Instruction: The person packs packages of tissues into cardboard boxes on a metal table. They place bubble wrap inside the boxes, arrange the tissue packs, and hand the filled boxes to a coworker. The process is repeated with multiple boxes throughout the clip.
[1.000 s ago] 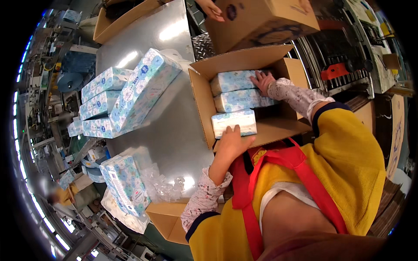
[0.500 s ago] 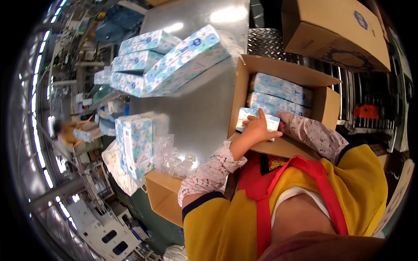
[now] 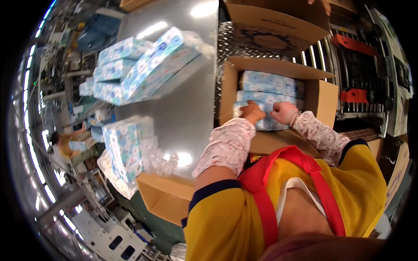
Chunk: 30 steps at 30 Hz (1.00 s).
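Note:
An upright cardboard box (image 3: 321, 102) stands in front of me with its top flaps up. In it lie several film-wrapped packs of tissues in blue floral print. My left hand (image 3: 253, 114) rests on the nearest tissue pack (image 3: 272, 125), fingers stretched over its left part. Beside it, my right hand (image 3: 284, 113) is curled into a fist against the same pack. Whether its fingers pinch any of the wrapping is hidden. Behind this one lies another pack (image 3: 272, 82) against the far wall of the box.
A metal table (image 3: 191, 91) on the left carries stacked tissue packs (image 3: 152, 65), an upright pack (image 3: 122, 148) and crumpled clear film (image 3: 159, 158). Another carton (image 3: 278, 26) stands beyond my box, by a roller conveyor (image 3: 352, 74). An open carton (image 3: 165, 195) sits below the table's edge.
The nearest pack, tilted up between my hands before, now lies down in the box. My right hand has come out from the pack's side onto its top. The far carton has shifted left.

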Each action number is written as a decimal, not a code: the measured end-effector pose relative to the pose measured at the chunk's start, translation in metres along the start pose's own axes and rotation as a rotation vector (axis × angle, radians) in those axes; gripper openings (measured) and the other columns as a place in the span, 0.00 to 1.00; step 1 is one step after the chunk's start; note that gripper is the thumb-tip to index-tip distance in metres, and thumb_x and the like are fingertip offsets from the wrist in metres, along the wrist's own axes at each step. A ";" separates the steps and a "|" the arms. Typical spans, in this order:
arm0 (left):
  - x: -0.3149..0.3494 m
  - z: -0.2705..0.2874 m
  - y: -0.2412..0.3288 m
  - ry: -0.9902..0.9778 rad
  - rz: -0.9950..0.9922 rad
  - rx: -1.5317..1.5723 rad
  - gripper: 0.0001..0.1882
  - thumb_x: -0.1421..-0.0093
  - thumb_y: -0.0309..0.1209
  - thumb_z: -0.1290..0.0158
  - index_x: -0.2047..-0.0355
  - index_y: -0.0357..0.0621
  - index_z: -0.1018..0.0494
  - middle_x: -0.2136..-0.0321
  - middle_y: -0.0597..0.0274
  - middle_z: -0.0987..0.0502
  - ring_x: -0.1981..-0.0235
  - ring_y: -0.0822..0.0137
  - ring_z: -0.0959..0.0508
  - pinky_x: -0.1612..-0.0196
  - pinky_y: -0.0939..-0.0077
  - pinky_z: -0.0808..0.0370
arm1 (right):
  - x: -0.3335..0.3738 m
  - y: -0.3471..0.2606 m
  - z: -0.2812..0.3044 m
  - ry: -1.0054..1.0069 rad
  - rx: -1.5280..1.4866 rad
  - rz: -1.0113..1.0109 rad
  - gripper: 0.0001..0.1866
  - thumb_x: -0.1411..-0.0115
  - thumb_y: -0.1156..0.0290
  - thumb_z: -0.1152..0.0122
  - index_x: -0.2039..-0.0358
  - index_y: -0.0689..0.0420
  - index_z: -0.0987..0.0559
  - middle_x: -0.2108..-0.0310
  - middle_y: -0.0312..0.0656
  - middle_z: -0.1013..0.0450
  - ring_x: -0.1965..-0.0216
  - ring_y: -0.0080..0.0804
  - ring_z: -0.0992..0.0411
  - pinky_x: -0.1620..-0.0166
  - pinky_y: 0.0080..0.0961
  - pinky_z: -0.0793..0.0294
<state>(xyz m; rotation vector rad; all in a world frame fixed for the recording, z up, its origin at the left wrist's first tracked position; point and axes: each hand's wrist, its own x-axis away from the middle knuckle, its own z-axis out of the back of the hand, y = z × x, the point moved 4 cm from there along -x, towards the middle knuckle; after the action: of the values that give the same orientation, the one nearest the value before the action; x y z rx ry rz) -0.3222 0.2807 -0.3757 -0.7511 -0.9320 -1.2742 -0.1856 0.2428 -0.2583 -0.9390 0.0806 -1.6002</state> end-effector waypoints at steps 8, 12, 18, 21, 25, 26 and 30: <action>0.010 0.026 -0.023 0.115 -0.187 0.058 0.52 0.54 0.48 0.38 0.38 0.33 0.52 0.50 0.39 0.30 0.54 0.48 0.25 0.66 0.61 0.21 | -0.016 0.068 -0.111 0.031 0.273 0.288 0.65 0.76 0.52 0.25 0.40 0.68 0.48 0.45 0.52 0.42 0.46 0.51 0.42 0.40 0.47 0.47; 0.030 0.034 -0.018 0.209 -0.181 0.101 0.51 0.60 0.46 0.34 0.42 0.33 0.46 0.52 0.39 0.29 0.50 0.46 0.28 0.49 0.61 0.29 | -0.011 0.059 -0.128 0.249 -0.031 0.181 0.56 0.69 0.54 0.28 0.42 0.65 0.44 0.51 0.53 0.38 0.49 0.52 0.39 0.43 0.46 0.43; -0.015 0.033 -0.060 -0.354 -0.332 0.754 0.35 0.60 0.40 0.32 0.54 0.34 0.31 0.63 0.44 0.22 0.66 0.51 0.20 0.68 0.59 0.21 | -0.001 0.032 -0.076 0.155 -0.040 0.222 0.30 0.61 0.61 0.34 0.56 0.57 0.31 0.63 0.51 0.31 0.57 0.51 0.33 0.54 0.42 0.33; -0.062 -0.032 -0.084 0.308 -0.339 0.132 0.33 0.58 0.39 0.32 0.56 0.30 0.30 0.61 0.45 0.23 0.61 0.52 0.21 0.64 0.54 0.22 | -0.003 0.043 -0.109 0.190 0.151 0.375 0.21 0.59 0.61 0.35 0.64 0.54 0.26 0.68 0.47 0.30 0.63 0.52 0.31 0.57 0.42 0.31; -0.071 -0.062 -0.048 0.590 -0.018 -0.218 0.23 0.46 0.31 0.47 0.53 0.27 0.31 0.61 0.42 0.23 0.61 0.55 0.20 0.62 0.61 0.22 | -0.039 0.103 -0.157 -0.181 0.331 0.135 0.16 0.52 0.53 0.40 0.67 0.49 0.20 0.66 0.49 0.25 0.64 0.49 0.26 0.61 0.43 0.27; -0.075 -0.064 -0.040 0.640 -0.013 -0.290 0.21 0.45 0.29 0.49 0.53 0.27 0.31 0.61 0.42 0.23 0.62 0.56 0.20 0.63 0.64 0.22 | -0.042 0.098 -0.158 -0.124 0.362 0.102 0.17 0.52 0.52 0.40 0.66 0.48 0.19 0.65 0.49 0.25 0.63 0.49 0.26 0.61 0.43 0.27; -0.028 -0.049 0.033 0.131 -0.412 -0.255 0.11 0.48 0.32 0.44 0.65 0.46 0.19 0.62 0.64 0.20 0.58 0.65 0.21 0.67 0.62 0.23 | -0.052 0.088 -0.176 -0.226 0.497 -0.048 0.18 0.49 0.52 0.41 0.65 0.51 0.19 0.61 0.50 0.25 0.60 0.49 0.26 0.58 0.41 0.27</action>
<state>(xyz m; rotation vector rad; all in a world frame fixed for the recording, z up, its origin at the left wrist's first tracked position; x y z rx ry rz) -0.2833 0.2555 -0.4215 -0.6811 -0.8521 -1.8079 -0.2233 0.1858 -0.4505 -0.7242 -0.4796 -1.4506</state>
